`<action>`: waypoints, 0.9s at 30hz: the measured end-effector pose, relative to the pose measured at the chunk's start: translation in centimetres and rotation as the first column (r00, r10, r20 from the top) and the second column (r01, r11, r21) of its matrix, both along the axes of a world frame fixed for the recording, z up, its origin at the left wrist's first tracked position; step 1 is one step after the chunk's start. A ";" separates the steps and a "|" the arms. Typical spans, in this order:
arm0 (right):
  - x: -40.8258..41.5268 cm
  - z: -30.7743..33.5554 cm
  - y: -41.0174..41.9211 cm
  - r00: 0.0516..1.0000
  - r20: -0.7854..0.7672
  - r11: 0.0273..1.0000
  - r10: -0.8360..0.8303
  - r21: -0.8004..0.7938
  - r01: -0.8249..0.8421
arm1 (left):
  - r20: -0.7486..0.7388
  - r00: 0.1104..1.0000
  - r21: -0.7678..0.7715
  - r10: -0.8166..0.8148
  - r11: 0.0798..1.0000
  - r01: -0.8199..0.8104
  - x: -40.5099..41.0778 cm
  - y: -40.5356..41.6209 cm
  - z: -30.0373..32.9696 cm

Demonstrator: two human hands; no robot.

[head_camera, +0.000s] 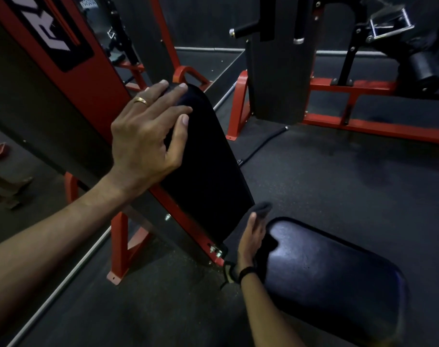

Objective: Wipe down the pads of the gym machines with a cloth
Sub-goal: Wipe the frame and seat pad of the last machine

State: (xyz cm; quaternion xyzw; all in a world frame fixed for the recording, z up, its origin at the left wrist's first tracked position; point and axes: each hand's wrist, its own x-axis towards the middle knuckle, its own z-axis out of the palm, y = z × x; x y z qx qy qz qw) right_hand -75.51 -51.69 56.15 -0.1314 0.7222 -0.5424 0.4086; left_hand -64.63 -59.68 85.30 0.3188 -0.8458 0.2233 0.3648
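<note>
- Presently, left hand (148, 136): resting on the upper end of the back pad (208, 166), fingers curled loosely over its top edge, thumb against the pad's face; a gold ring (140, 101) on one finger.
- Right hand (249, 242): low at the foot of the back pad, gripping a dark cloth (259, 209); thumb lies over the fabric, and the cloth's top bunches above the fingertips.
- Hands well apart, one at each end of the back pad.
- Cloth: held where the bottom of the back pad meets the seat pad (333, 279); part of it hangs against the near edge of the seat. Whether it touches the back pad cannot be told.
- Back pad: black, long, tilted, fixed to a red frame (178, 209) with bolts near its lower end.
- Seat pad: dark blue-black, rounded corners, glossy, light reflecting off its near half.
- Wristband (246, 271): black, on the right wrist.
- Panel (63, 33): red and black with white lettering, upper left, behind the left hand.
- Second machine (278, 71): black upright on a red base, across the dark floor (338, 171), upper right.
- Roller (424, 71): black, cylindrical, far right.
</note>
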 end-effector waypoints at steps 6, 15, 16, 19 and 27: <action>2.8 9.1 -2.5 0.960 -0.257 0.987 0.109 -0.088 -0.136 | -0.004 1.000 -0.016 -0.011 1.000 0.011 0.1 -0.1 -0.1; -2.4 1.2 -3.0 0.997 -0.037 0.987 0.075 0.147 -0.069 | -0.036 0.999 -0.022 -0.027 0.999 0.026 0.1 -0.3 -0.3; -2.4 1.3 -2.6 0.996 -0.057 0.977 0.067 0.208 -0.054 | -0.035 0.999 -0.025 -0.024 0.999 0.023 0.2 -0.3 -0.4; -1.6 3.3 -2.1 0.990 -0.143 0.974 -0.006 0.222 0.037 | -0.045 0.999 -0.024 -0.028 0.999 0.027 0.2 -0.3 -0.4; 3.2 16.0 -3.9 0.913 -0.378 0.979 -0.153 -0.187 0.087 | -0.271 0.962 0.191 -0.040 0.977 0.095 0.0 -0.2 0.2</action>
